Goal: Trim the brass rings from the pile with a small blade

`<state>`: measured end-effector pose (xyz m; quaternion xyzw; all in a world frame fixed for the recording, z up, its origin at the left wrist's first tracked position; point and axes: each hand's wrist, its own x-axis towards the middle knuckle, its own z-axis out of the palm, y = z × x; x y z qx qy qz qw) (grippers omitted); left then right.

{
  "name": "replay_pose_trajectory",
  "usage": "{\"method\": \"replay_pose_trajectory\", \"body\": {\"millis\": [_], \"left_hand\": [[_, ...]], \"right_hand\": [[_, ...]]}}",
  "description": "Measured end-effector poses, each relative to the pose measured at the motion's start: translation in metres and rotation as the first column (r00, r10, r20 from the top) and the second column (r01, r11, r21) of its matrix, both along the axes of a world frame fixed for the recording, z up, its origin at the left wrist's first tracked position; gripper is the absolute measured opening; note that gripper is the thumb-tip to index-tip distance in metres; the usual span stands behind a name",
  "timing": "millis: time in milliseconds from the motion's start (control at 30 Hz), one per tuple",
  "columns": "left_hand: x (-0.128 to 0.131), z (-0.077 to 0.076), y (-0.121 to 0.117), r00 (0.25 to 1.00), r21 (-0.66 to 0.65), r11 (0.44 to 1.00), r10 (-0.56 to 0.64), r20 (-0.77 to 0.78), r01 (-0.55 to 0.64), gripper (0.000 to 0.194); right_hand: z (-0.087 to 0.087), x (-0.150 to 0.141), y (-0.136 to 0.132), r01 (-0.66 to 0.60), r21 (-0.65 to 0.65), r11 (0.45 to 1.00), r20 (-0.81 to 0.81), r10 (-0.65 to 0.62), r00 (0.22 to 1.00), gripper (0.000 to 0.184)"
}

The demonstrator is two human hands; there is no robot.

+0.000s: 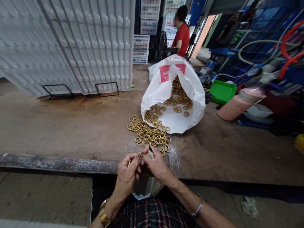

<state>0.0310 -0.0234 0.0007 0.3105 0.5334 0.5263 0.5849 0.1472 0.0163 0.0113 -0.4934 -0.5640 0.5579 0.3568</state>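
At lower centre, left hand (126,171) pinches brass-coloured ring (139,153) in fingers; right hand (156,164) grasps small dark-tipped tool (151,153) beside it. Ring pile (150,134) just above, on counter (62,130), at mouth of white sack (197,110). Loose pinch could let ring twist, tool nick fingers.

Rings (153,134) on bench (88,134) and in sack (186,121) – panels (93,26) left, bottle (229,107) right, crates (149,25) behind.
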Motion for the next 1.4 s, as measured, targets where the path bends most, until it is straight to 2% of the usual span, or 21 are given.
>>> {"method": "replay_pose_trajectory", "body": {"millis": [67,167,267,333,433,533,867,967,1067,1167,1300,1400], "left_hand": [[-0.002,-0.001,0.0,0.992,0.016,1.0,0.016,-0.123,-0.014,0.028],[-0.006,0.001,0.0,0.939,0.102,0.995,0.046,-0.34,-0.011,0.023],[-0.007,0.007,-0.002,0.904,0.162,0.986,0.042,-0.425,0.03,0.019],[-0.007,0.01,-0.003,0.935,0.089,0.995,-0.014,-0.354,0.048,0.023],[-0.005,0.011,-0.004,0.988,-0.053,0.993,-0.112,-0.104,0.107,0.03],[-0.004,0.01,-0.005,0.99,-0.078,0.987,-0.137,0.04,0.14,0.032],[-0.006,0.013,-0.009,0.986,-0.065,0.988,-0.136,0.097,0.142,0.033],[-0.006,0.013,-0.009,0.984,-0.035,0.989,-0.142,0.109,0.146,0.031],[-0.006,0.013,-0.01,0.988,-0.004,0.992,-0.127,0.086,0.128,0.03],[-0.006,0.012,-0.009,0.994,0.004,0.995,-0.104,0.02,0.104,0.033],[-0.005,0.011,-0.008,0.992,0.001,0.996,-0.087,-0.087,0.088,0.035],[-0.006,0.013,-0.01,0.983,0.004,0.996,-0.083,-0.164,0.085,0.035]], "right_hand": [[0.003,0.001,0.001,-0.03,0.018,0.999,0.044,0.029,0.999,0.013],[0.006,0.003,0.004,-0.062,0.059,0.996,0.134,0.054,0.99,0.015],[0.005,0.002,0.006,-0.083,0.093,0.992,0.178,0.065,0.982,0.02],[0.002,0.0,0.006,-0.092,0.112,0.989,0.191,0.069,0.979,0.022],[-0.003,-0.001,0.004,-0.091,0.147,0.985,0.226,0.056,0.972,0.022],[-0.004,-0.002,0.002,-0.113,0.169,0.979,0.238,0.07,0.969,0.022],[0.001,-0.003,0.003,-0.082,0.099,0.992,0.128,0.069,0.989,0.022],[-0.001,0.0,0.004,-0.062,0.113,0.992,0.179,0.041,0.983,0.021],[-0.003,0.004,0.002,-0.113,0.215,0.97,0.371,0.026,0.928,0.019],[-0.005,0.007,-0.002,-0.276,0.278,0.92,0.579,0.069,0.813,0.016],[-0.009,0.008,-0.007,-0.425,0.282,0.86,0.719,0.104,0.687,0.02],[-0.007,0.006,-0.007,-0.458,0.243,0.855,0.785,0.104,0.611,0.024]]}}
